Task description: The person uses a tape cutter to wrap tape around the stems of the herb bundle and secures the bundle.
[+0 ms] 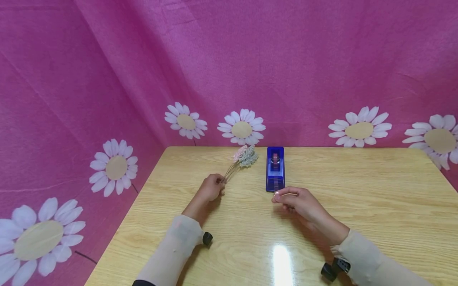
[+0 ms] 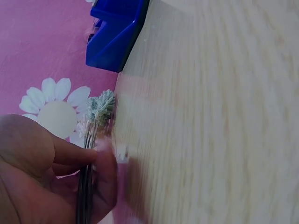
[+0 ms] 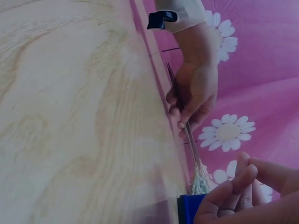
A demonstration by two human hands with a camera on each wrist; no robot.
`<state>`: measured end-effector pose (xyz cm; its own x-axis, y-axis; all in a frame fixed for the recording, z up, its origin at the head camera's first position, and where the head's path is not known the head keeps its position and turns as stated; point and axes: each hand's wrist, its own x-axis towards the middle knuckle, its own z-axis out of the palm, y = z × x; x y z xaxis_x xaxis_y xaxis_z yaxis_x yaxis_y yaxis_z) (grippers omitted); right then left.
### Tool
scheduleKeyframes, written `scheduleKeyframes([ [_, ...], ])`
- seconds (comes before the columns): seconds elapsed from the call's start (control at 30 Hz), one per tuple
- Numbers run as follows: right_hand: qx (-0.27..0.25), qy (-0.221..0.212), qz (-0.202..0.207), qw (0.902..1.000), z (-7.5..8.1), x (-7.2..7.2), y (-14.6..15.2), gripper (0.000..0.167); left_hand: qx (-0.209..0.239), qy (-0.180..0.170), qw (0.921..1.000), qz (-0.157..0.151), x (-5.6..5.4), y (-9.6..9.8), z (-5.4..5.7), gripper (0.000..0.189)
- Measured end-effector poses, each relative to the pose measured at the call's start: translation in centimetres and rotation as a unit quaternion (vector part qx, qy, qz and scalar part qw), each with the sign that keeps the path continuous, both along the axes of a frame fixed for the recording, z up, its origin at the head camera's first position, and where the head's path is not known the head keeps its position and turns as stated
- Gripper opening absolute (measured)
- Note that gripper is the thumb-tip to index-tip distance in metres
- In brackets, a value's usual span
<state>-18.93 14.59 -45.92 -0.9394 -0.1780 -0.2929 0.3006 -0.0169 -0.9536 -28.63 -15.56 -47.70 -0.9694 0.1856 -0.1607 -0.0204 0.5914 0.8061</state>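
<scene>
Several thin, straight stems (image 2: 84, 193) are pinched in the left hand (image 1: 212, 188); I see their textured pink and grey-green flower heads (image 1: 248, 157) just left of a glossy blue tape dispenser (image 1: 276, 172). My right hand's (image 1: 303, 204) fingers bend toward its thumb near the dispenser's front; I cannot tell whether they grasp anything. Wood grain streaks the shiny surface (image 1: 358, 190). Magenta cloth (image 1: 293, 59) with white daisies hangs on 2 sides.

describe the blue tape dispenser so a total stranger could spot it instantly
On the wooden table, go to the far edge by the magenta cloth. Beyond the right hand and just right of the flower bunch sits the tape dispenser. Its deep blue, blocky body sets it apart from the pale, thin-stemmed bunch.
</scene>
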Motion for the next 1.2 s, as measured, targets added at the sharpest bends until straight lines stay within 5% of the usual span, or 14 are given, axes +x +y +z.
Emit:
scheduleKeyframes([
  [0.3, 0.041, 0.012, -0.004, 0.9991, 1.5, -0.3, 0.0, 0.025, -0.016, 0.032, 0.9993, 0.012, 0.0, -1.6, 0.5, 0.019],
  [0.6, 0.025, 0.016, -0.003, 0.9996, 2.5, -0.9, 0.3, 0.024, 0.012, 0.049, 0.9987, 0.008, 1.0, -4.0, 2.5, 0.026],
  [0.97, -0.018, 0.017, -0.003, 0.9997, 4.1, -1.2, 0.6, 0.018, 0.041, 0.03, 0.9966, -0.065, 2.2, -6.4, 6.2, 0.017],
  [1.2, -0.042, 0.041, 0.002, 0.9983, 5.4, -1.6, 1.0, 0.01, 0.054, 0.01, 0.9887, -0.14, 2.4, -7.2, 7.2, 0.016],
])
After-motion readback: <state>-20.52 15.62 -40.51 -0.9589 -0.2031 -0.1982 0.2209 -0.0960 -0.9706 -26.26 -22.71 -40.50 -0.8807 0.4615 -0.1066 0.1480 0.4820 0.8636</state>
